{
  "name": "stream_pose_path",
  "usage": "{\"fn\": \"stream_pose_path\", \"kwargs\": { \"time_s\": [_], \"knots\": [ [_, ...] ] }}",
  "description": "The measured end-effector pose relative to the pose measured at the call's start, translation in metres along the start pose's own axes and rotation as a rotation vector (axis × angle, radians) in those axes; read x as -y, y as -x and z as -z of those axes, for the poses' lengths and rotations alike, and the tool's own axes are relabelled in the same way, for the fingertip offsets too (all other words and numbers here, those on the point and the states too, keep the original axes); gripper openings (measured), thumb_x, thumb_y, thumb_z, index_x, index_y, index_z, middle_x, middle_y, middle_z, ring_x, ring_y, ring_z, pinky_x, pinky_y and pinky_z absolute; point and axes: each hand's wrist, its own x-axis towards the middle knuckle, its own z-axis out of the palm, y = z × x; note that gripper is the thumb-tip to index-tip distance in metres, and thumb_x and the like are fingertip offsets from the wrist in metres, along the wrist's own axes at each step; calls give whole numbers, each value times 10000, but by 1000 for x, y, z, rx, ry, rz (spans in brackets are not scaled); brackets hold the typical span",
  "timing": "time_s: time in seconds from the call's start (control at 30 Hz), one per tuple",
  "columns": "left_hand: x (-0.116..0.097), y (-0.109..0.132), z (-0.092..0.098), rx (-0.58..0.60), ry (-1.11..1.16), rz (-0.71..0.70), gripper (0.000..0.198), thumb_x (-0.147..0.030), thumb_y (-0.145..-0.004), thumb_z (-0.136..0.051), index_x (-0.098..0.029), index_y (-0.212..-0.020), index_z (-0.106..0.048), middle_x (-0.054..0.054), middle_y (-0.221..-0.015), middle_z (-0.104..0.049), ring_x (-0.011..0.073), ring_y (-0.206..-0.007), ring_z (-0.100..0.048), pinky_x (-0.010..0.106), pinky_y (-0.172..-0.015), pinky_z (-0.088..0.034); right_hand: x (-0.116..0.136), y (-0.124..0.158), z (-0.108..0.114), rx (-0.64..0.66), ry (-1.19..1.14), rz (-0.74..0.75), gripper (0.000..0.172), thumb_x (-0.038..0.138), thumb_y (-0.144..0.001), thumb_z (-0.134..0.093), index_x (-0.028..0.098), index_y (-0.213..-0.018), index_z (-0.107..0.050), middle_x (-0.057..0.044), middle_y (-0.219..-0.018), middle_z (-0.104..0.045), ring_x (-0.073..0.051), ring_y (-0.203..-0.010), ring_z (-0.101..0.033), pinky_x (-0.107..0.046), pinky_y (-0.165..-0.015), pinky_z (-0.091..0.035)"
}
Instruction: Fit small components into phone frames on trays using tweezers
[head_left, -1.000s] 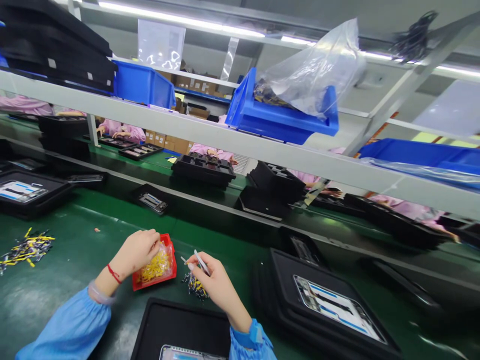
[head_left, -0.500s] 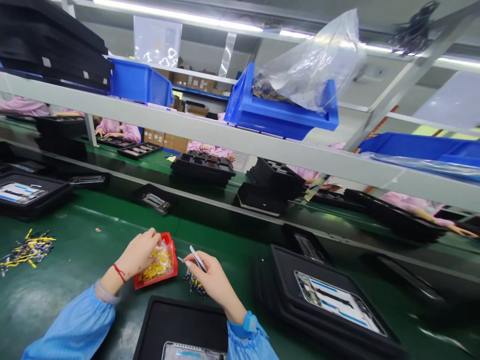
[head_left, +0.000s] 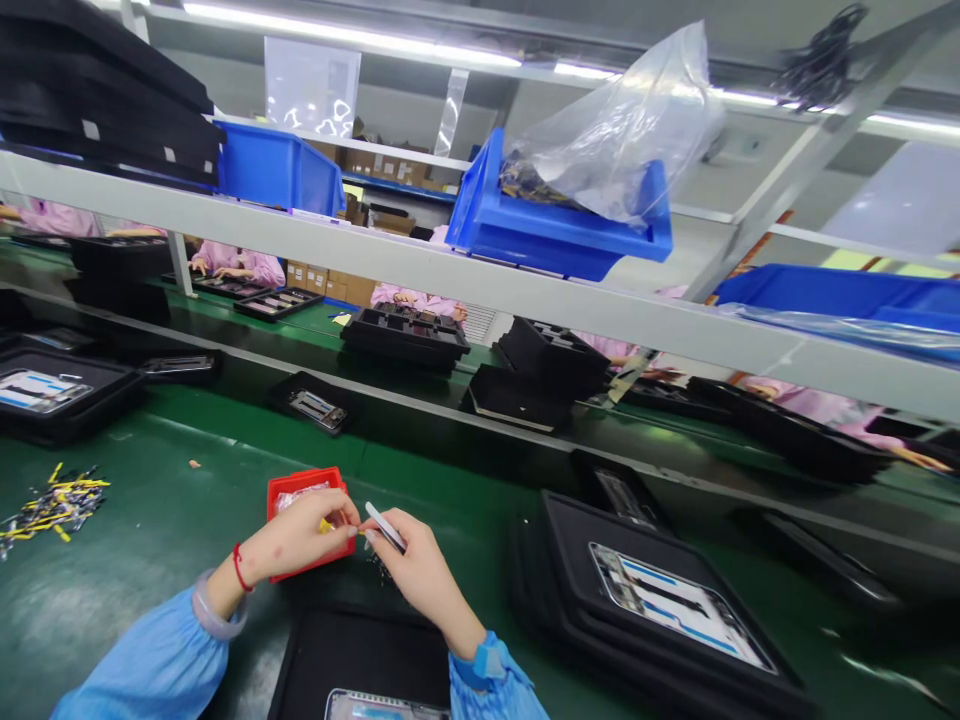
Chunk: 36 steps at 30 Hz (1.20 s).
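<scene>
My left hand (head_left: 300, 540) lies over the small red tray (head_left: 304, 487) and pinches a small yellow part (head_left: 325, 525) between thumb and fingers. My right hand (head_left: 416, 565) is closed round silver tweezers (head_left: 386, 527), whose tips point at the yellow part. The two hands nearly touch. A few small dark parts (head_left: 382, 572) lie under my right hand. Just below the hands sits a black tray (head_left: 360, 655) with a device in it at the picture's bottom edge.
A black tray holding a device (head_left: 675, 605) lies right of my hands. A heap of yellow and black parts (head_left: 49, 500) is at far left. More black trays (head_left: 405, 335) and people in pink sleeves (head_left: 247, 262) line the far side. Blue bins (head_left: 555, 225) sit overhead.
My left hand has come out of the red tray towards my right hand with a yellow part. The tweezers have swung left to meet it.
</scene>
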Motion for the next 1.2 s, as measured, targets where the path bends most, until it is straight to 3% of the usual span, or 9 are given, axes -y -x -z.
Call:
{"fn": "stream_pose_path", "kwargs": {
  "time_s": [0.13,0.27,0.33,0.63,0.87,1.07,1.2],
  "knots": [
    [1,-1,0,12,-13,8,119,-166,-762,-447,-177,-769,-565,0,-785,-636,146,-732,-593,247,-688,-464,1,0,-3,-37,-14,-24,90,156,-765,-547,182,-804,-624,-1,-730,-624,-166,-698,-586,-253,-633,-424],
    [3,-1,-2,-27,-49,20,115,-149,-753,-438,-180,-770,-547,0,-769,-622,148,-730,-589,249,-688,-460,2,2,-8,-243,94,6,54,186,-752,-578,193,-804,-591,-29,-823,-623,-183,-732,-603,-266,-633,-447],
    [1,-1,-3,-42,-63,24,109,-158,-759,-438,-182,-771,-544,0,-761,-619,151,-718,-584,250,-675,-455,3,4,-11,-280,193,55,45,196,-769,-573,197,-748,-613,-38,-815,-617,-183,-721,-605,-270,-633,-446],
    [-6,2,-9,-24,-203,35,116,-95,-721,-461,-192,-732,-524,7,-760,-616,160,-702,-579,243,-625,-420,4,8,-15,-137,381,73,266,58,-739,-558,243,-834,-724,-19,-826,-676,-177,-732,-637,-250,-612,-419],
    [-11,6,-5,-11,-228,25,102,-123,-746,-457,-191,-751,-531,9,-771,-621,158,-684,-575,242,-607,-418,3,7,-17,-170,370,63,237,55,-687,-565,239,-745,-701,-3,-783,-674,-165,-684,-621,-239,-583,-401],
    [14,32,7,-158,-173,93,153,-265,-800,-397,-201,-760,-530,7,-708,-612,166,-647,-570,269,-612,-449,2,-4,-7,-267,311,93,190,83,-695,-541,219,-699,-674,-3,-736,-649,-168,-682,-603,-246,-614,-412],
    [34,60,3,-297,-66,87,216,-331,-823,-395,-192,-815,-560,30,-739,-636,167,-643,-584,275,-610,-482,9,-31,-18,-155,296,28,158,114,-742,-579,218,-698,-690,-22,-744,-649,-187,-721,-599,-259,-616,-384]
  ]
}}
